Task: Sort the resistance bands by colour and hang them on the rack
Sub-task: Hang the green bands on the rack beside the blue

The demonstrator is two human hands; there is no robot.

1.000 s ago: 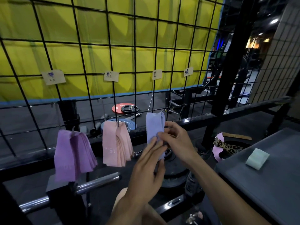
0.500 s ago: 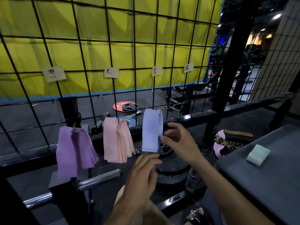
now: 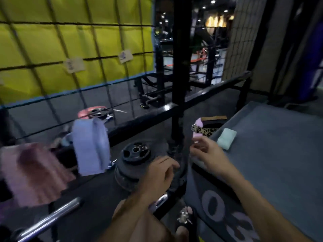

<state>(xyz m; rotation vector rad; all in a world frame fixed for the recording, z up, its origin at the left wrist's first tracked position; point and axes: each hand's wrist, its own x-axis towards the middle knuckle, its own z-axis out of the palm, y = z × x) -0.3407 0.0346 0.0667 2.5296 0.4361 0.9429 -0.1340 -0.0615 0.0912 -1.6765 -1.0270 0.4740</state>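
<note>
A bundle of lavender-blue bands (image 3: 90, 147) hangs on the black wire grid rack (image 3: 97, 58), with a blurred bundle of pink bands (image 3: 33, 173) to its left. A folded mint-green band (image 3: 226, 138) lies on the grey padded platform (image 3: 279, 154) at the right. My right hand (image 3: 208, 155) hovers over the platform's near-left corner, a short way left of the green band, fingers loosely bent and holding nothing. My left hand (image 3: 160, 175) hangs lower in the middle, fingers loosely curled, also holding nothing.
Paper labels (image 3: 125, 55) are clipped to the grid. A thick black post (image 3: 180, 67) and rail stand between rack and platform. Black weight plates (image 3: 134, 159) lie on the floor below. A leopard-print belt (image 3: 204, 131) sits behind the platform. A chrome bar (image 3: 50, 219) crosses bottom left.
Both hands have left the lavender-blue bands, which now hang free. The view has swung right, and my right hand has moved to the platform near the green band.
</note>
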